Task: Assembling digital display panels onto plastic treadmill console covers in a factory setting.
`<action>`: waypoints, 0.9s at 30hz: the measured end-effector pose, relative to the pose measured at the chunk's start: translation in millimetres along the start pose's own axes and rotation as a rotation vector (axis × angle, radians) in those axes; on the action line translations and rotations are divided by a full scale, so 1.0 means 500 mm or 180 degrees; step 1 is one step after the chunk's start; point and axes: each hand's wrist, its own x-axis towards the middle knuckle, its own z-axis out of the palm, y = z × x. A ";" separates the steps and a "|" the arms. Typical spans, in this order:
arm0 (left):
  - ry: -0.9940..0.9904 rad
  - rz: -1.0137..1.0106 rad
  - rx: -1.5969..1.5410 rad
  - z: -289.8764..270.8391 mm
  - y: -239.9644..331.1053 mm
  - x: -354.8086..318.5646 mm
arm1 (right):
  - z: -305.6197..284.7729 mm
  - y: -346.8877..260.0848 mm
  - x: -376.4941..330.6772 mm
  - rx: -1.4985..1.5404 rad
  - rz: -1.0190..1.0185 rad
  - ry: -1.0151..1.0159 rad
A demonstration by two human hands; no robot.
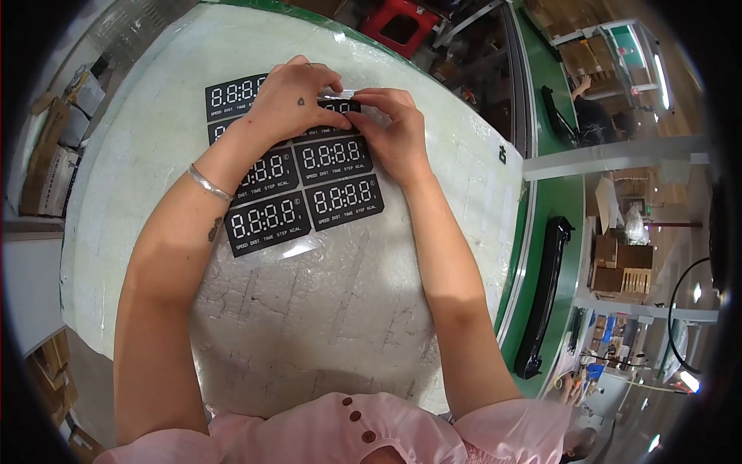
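Several black display labels (337, 158) with white segmented digits lie in two columns on a clear backing sheet (300, 248), on the table. At the far end of the right column, my left hand (292, 97) pinches one black label (338, 114), its thumb at the lower edge. My right hand (396, 131) is closed at the right corner of the same label, thumb and forefinger together. The two hands nearly meet there, and fingers cover most of that label. My left forearm hides parts of the left column.
A plastic-covered pale tabletop (325, 309) lies under everything. On the right runs a green conveyor (533, 255) carrying long black parts (546, 298). A red plastic stool (399, 26) stands beyond the far edge. Cardboard boxes (624, 259) and a co-worker (593, 116) are farther right.
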 end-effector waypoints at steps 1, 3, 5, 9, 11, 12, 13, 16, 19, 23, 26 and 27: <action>-0.0033 -0.0083 -0.0030 -0.003 -0.003 0.000 | 0.001 -0.003 0.001 0.0083 0.0090 -0.0088; -0.0077 -0.0166 -0.0065 -0.009 -0.001 0.002 | 0.002 -0.004 0.002 0.0165 0.0193 -0.0176; -0.0223 -0.0238 -0.0029 -0.012 0.008 0.004 | 0.002 -0.001 -0.002 0.0032 0.0343 -0.0150; -0.0182 -0.0219 -0.0044 -0.004 -0.011 -0.003 | 0.011 0.003 -0.001 0.0181 0.0290 -0.0262; -0.0184 -0.0291 -0.0175 -0.003 -0.017 -0.008 | 0.018 0.004 0.005 0.0817 0.0682 -0.0396; -0.0175 -0.0274 -0.0159 -0.005 -0.009 -0.001 | 0.010 0.006 0.006 0.0819 0.0666 -0.0378; -0.0148 -0.0145 -0.0173 -0.005 -0.002 0.005 | 0.004 0.009 0.006 0.0834 0.0649 -0.0291; -0.0052 0.0070 -0.0226 0.004 -0.012 0.010 | -0.002 0.005 0.013 0.0721 0.0419 -0.0090; 0.0004 0.0124 -0.0275 0.006 -0.026 0.003 | 0.002 -0.007 0.015 0.0415 -0.0023 0.0187; -0.0171 0.0016 -0.0641 -0.004 -0.007 0.009 | 0.004 0.009 0.011 0.0541 0.0097 0.0281; 0.0003 -0.0287 -0.1265 -0.011 0.003 0.011 | -0.001 0.011 0.008 0.0990 0.0668 0.0121; 0.0005 -0.0300 -0.1263 -0.010 -0.002 0.013 | 0.001 0.005 0.009 0.0997 0.0669 0.0111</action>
